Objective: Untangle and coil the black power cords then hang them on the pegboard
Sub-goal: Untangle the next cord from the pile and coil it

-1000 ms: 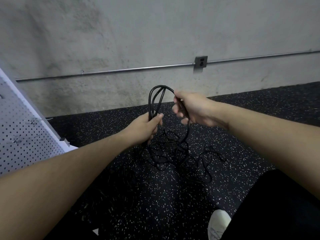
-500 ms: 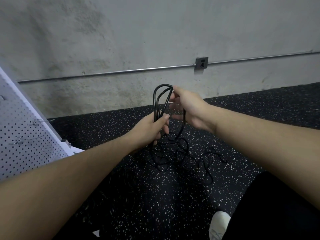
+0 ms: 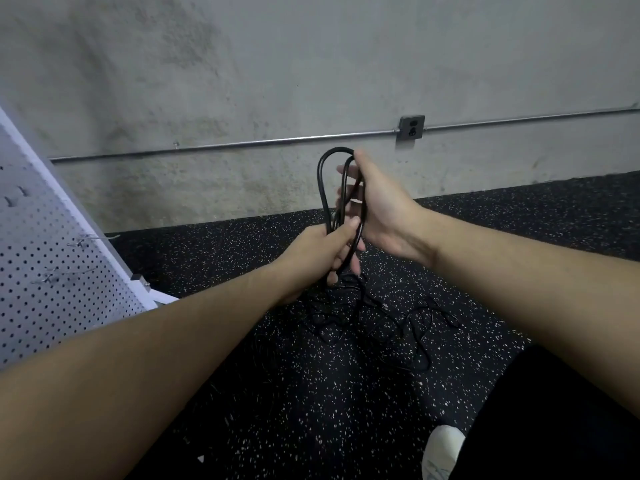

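My left hand [image 3: 325,249] was clenched round the gathered loops of a black power cord [image 3: 323,181], gripping them at the bottom so the loops stood up in front of the concrete wall [image 3: 242,81]. My right hand [image 3: 377,206] was at the top right side of the loops, fingers only loosely curled about the strands; whether it truly gripped them I could not tell. Below my hands the rest of the cords [image 3: 381,323] lay in a loose tangle on the speckled rubber floor [image 3: 311,410], one strand running up into my left fist. The white pegboard [image 3: 52,271] leaned at my left, well apart from the cords, with bare metal hooks [image 3: 93,239] on it.

I judged the coiling only partly done. The risk from here was plain: pulling more length up could drag a knot tight in the floor tangle, since the strands crossed one another. A slack right hand might also let the top loops spring apart and spoil the coil. Black cord on dark floor was hard to follow.
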Available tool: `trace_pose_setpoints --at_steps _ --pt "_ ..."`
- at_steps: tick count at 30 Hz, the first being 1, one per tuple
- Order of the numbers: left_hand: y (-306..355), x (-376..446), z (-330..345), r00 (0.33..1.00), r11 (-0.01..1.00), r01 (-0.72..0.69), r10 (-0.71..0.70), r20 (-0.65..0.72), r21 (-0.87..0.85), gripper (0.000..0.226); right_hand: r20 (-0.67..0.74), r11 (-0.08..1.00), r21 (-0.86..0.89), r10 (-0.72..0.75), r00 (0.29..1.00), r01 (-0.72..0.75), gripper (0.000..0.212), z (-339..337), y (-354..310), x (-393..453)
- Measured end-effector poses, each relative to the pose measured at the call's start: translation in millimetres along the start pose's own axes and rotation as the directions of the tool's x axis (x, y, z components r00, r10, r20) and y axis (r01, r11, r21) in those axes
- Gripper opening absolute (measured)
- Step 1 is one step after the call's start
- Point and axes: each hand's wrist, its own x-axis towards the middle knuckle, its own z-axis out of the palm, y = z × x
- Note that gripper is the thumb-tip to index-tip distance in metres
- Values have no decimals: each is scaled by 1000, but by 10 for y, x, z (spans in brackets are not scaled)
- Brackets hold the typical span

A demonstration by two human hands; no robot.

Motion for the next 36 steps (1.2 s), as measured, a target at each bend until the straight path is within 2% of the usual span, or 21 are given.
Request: trace_pose_setpoints --at_steps 3,6,8,10,16,20,22,25,26,28,30,31,32,34,36 --pt "5 3 13 997 993 -27 35 -64 117 54 -11 1000 -6 -24 1000 24 36 80 -20 -64" --pt "55 21 1 989 970 -57 88 -121 238 59 -77 991 124 -34 996 44 29 78 -55 -49" --pt "74 27 28 992 975 -55 79 -100 216 54 -82 980 196 -10 997 26 30 63 -54 -19" --pt "67 21 90 999 992 -39 43 -29 121 45 -72 968 252 4 997 15 28 56 -64 5" --pt "96 31 77 982 997 68 -62 177 -30 20 -119 962 275 32 992 2 25 -177 -126 177" --pt "58 23 125 988 992 89 -100 117 91 26 -47 970 237 68 997 -55 28 -196 -51 158" --pt "66 1 142 994 992 90 -95 57 85 24 37 992 115 54 998 -58 33 -222 -23 103" --pt "109 12 96 997 998 57 -56 -44 15 35 250 975 -215 106 962 -51 47 -363 62 15" --pt "124 24 69 996 999 45 -46 -79 -14 41 345 940 -339 156 925 -32 42 -412 104 -10" --pt "141 40 16 991 997 41 -49 -121 -69 48 491 815 -579 331 806 19 37 -492 193 -34" --pt "137 34 -39 984 990 45 -67 -165 -130 49 513 678 -734 517 685 38 53 -521 237 -66" --pt "129 33 -64 981 986 52 -81 -179 -161 48 509 633 -772 566 648 53 53 -507 245 -92" --pt "119 37 -83 980 981 59 -92 -177 -183 49 510 606 -791 574 640 87 44 -487 243 -114" --pt "123 36 -90 985 966 61 -99 -143 -250 47 508 563 -808 513 693 176 17 -422 228 -143" --pt "151 36 -77 988 947 48 -91 -123 -316 36 501 508 -827 473 725 240 10 -374 254 -139"
